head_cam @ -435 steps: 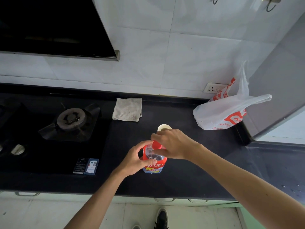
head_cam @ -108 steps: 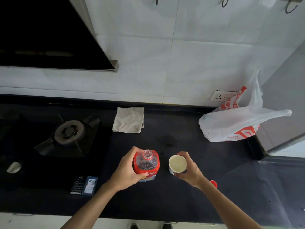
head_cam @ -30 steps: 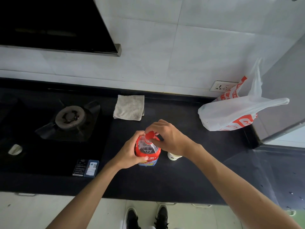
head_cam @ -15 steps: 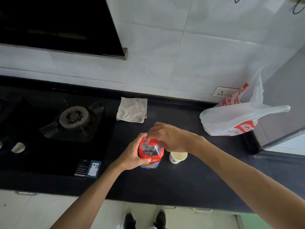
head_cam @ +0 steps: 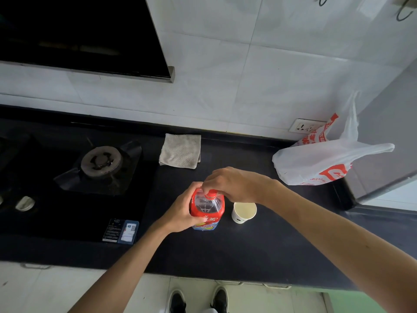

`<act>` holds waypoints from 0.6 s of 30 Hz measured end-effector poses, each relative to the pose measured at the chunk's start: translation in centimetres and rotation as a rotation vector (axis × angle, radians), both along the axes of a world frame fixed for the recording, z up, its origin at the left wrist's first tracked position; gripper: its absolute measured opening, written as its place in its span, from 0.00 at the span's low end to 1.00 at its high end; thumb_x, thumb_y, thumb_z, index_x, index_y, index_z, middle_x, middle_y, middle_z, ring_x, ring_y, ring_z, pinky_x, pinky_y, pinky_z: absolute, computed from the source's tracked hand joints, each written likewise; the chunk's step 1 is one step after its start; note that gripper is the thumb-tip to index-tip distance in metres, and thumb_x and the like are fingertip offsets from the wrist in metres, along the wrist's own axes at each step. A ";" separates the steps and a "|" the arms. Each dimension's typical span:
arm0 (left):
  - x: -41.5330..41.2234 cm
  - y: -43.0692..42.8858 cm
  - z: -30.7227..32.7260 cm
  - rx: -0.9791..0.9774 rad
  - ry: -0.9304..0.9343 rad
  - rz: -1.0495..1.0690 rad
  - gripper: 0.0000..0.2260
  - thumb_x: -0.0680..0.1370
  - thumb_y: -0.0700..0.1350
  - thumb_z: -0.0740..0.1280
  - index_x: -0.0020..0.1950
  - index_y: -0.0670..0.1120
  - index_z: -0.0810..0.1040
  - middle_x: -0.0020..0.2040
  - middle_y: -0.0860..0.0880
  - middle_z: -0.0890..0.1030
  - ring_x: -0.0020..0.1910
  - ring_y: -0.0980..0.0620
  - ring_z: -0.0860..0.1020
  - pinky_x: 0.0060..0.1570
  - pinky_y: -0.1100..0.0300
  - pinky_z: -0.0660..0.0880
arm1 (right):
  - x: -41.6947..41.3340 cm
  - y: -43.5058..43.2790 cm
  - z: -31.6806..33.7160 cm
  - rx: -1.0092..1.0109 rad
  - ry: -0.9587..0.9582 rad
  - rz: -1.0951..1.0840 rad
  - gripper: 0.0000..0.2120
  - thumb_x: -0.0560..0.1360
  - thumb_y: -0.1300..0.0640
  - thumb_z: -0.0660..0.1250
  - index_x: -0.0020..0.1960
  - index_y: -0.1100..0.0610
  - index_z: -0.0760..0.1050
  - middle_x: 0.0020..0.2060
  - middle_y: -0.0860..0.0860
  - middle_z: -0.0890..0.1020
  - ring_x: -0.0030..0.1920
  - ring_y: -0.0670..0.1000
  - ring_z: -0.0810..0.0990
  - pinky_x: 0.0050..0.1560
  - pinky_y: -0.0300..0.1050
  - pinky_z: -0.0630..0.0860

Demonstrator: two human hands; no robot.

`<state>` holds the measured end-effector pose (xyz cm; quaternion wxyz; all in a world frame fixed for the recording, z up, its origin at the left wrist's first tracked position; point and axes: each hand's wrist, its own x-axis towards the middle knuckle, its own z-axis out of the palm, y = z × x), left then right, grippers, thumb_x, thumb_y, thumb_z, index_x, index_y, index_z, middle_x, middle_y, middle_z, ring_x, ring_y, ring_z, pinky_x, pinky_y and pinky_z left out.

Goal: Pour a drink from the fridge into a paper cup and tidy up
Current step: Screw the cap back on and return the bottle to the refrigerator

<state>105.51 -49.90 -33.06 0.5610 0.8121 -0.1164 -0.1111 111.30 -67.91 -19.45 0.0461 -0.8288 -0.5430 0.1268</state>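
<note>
The black counter (head_cam: 248, 256) carries the bottle (head_cam: 207, 208), which stands upright near its front edge. Up and to the left of the bottle, a dark range hood (head_cam: 79, 35) hangs against the white tiled wall. The gas hob (head_cam: 67, 211) lies to the bottle's left, with its round burner (head_cam: 101, 161) left of and behind the bottle. A white plastic bag (head_cam: 320, 163) with red print sits well to the right of the bottle and behind it, at the wall. A folded grey cloth (head_cam: 180, 151) lies behind the bottle, slightly left.

The left hand (head_cam: 180, 213) is wrapped round the bottle's red-labelled shoulder from the left. The right hand (head_cam: 232, 185) reaches over from the right, its fingertips pinching the red cap (head_cam: 211, 194) at the bottle's neck. The clear upper part of the bottle shows between the two hands.

The paper cup (head_cam: 244, 212) stands upright just beside the bottle on its right, under the right wrist, its pale inside showing. Whether it touches the bottle I cannot tell.
</note>
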 end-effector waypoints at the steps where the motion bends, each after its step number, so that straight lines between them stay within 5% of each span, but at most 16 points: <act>1: 0.0 0.0 0.1 0.000 0.004 -0.001 0.34 0.67 0.38 0.79 0.65 0.56 0.66 0.60 0.54 0.77 0.62 0.55 0.78 0.54 0.60 0.80 | -0.2 0.1 -0.1 -0.014 -0.026 0.023 0.13 0.76 0.63 0.70 0.60 0.59 0.78 0.52 0.55 0.83 0.53 0.55 0.80 0.52 0.47 0.78; 4: 0.0 -0.1 0.1 -0.005 0.015 0.000 0.34 0.67 0.38 0.79 0.66 0.56 0.66 0.60 0.54 0.77 0.62 0.55 0.78 0.54 0.61 0.80 | -0.6 0.4 -0.2 -0.050 -0.068 0.037 0.13 0.75 0.65 0.70 0.60 0.61 0.78 0.51 0.55 0.83 0.52 0.56 0.79 0.51 0.49 0.78; 7: 0.0 -0.1 0.1 0.013 0.006 0.005 0.34 0.67 0.38 0.79 0.65 0.57 0.66 0.60 0.54 0.76 0.61 0.56 0.78 0.55 0.62 0.79 | -0.6 0.6 -0.2 -0.060 -0.090 -0.035 0.12 0.80 0.56 0.65 0.61 0.61 0.77 0.51 0.56 0.82 0.50 0.56 0.81 0.50 0.47 0.77; 13: -0.1 -0.1 0.5 0.009 0.008 -0.003 0.35 0.67 0.38 0.79 0.64 0.60 0.66 0.58 0.61 0.76 0.61 0.57 0.78 0.54 0.62 0.80 | -1.0 1.5 -1.3 -0.196 -0.350 -0.240 0.30 0.82 0.38 0.47 0.48 0.60 0.78 0.35 0.52 0.77 0.34 0.52 0.76 0.37 0.44 0.73; 18: -0.2 -0.2 0.6 -0.001 0.013 -0.002 0.34 0.67 0.38 0.79 0.63 0.60 0.66 0.58 0.61 0.75 0.62 0.56 0.78 0.56 0.60 0.80 | -0.2 0.2 -1.1 -0.079 -0.233 -0.200 0.24 0.81 0.38 0.53 0.64 0.56 0.73 0.51 0.52 0.81 0.48 0.53 0.81 0.48 0.46 0.78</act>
